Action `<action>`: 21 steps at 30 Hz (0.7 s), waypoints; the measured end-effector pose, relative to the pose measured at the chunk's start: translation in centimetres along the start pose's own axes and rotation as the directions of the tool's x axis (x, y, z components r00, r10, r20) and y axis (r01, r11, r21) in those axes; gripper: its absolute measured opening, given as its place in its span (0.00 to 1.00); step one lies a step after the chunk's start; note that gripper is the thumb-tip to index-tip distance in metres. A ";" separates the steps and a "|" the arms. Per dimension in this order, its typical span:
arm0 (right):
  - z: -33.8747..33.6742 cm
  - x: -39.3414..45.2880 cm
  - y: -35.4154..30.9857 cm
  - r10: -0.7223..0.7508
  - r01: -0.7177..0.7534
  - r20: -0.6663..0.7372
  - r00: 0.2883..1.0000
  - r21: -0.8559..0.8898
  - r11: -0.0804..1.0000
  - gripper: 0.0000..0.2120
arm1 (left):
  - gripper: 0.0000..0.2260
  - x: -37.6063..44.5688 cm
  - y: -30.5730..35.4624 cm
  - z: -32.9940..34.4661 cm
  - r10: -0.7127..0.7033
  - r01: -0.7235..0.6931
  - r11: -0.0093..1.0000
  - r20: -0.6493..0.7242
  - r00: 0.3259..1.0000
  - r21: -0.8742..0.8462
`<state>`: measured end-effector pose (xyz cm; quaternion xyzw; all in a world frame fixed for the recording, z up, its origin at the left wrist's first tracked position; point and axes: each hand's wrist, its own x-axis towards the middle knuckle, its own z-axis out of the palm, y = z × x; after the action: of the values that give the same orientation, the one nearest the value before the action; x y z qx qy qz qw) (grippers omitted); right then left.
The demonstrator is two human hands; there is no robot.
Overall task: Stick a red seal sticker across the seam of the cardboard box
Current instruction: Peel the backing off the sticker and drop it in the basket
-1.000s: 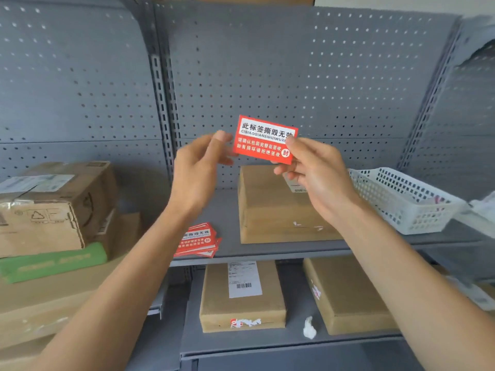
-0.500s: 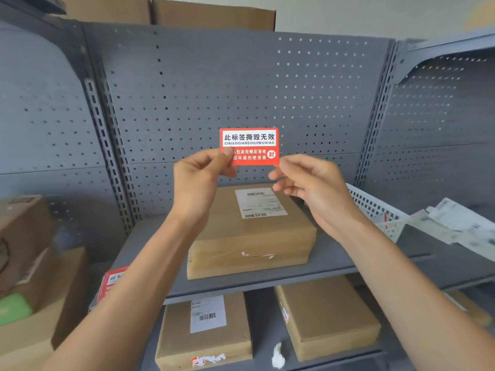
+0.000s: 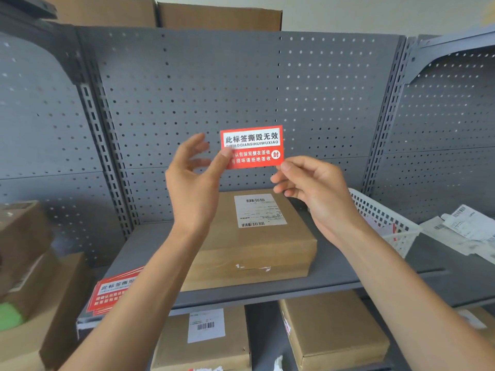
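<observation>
Head view, looking forward at grey shelving: the right hand pinches the lower right corner of the red sticker between thumb and forefinger, closed firmly on it. The left hand is at the sticker's lower left edge — its thumb lies against the red face, while the other fingers are spread loosely and blurred, so I cannot tell whether it truly grips or only steadies. The sticker is held upright in the air, printed side toward the camera, in front of the pegboard back panel and well above the cardboard box.

That box lies flat on the middle shelf, directly below the hands, with a white shipping label on its top. Its front face shows a seam line with some torn whitish scraps, but no red seal across it. A stack of more red stickers sits at the shelf's left end, partly behind the left forearm, and a white plastic basket stands just right of the box.

By my reading the task is early to midway — a sticker is picked and in hand, but whether its backing is off I cannot tell. Bringing it down to the box, laying it across the seam and pressing it flat all remain.
</observation>
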<state>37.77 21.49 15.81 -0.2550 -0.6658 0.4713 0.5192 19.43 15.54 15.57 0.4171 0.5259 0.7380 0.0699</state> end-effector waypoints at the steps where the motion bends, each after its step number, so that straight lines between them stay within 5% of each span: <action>1: 0.1 0.1 0.2 -0.002 0.002 -0.005 1.000 0.009 1.000 0.07 | 0.20 -0.4 0.1 -0.2 0.141 -0.135 0.988 -0.070 0.988 0.080; 4: 0.7 0.0 0.3 -0.020 0.021 -0.013 1.000 0.037 0.999 0.07 | 0.11 -2.0 0.7 -0.1 0.604 -0.574 0.761 -0.007 0.797 0.301; 6: 1.2 -0.2 0.3 -0.043 0.043 0.006 0.999 0.062 0.997 0.08 | 0.07 -2.7 0.7 0.6 0.679 -0.675 0.667 0.116 0.725 0.317; 10: 2.1 -0.7 0.2 -0.117 0.113 0.044 0.992 0.088 0.990 0.09 | 0.07 -3.2 0.5 1.3 0.517 -0.558 0.786 0.212 0.829 0.266; 21: 2.6 -0.6 0.3 -0.170 0.164 0.074 0.983 0.082 0.983 0.07 | 0.06 -3.1 0.1 0.7 0.454 -0.487 0.853 0.198 0.869 0.184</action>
<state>35.51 20.22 15.24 -0.1592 -0.6868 0.4608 0.5391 21.92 14.36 14.07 0.5916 0.4821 0.6344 -0.1230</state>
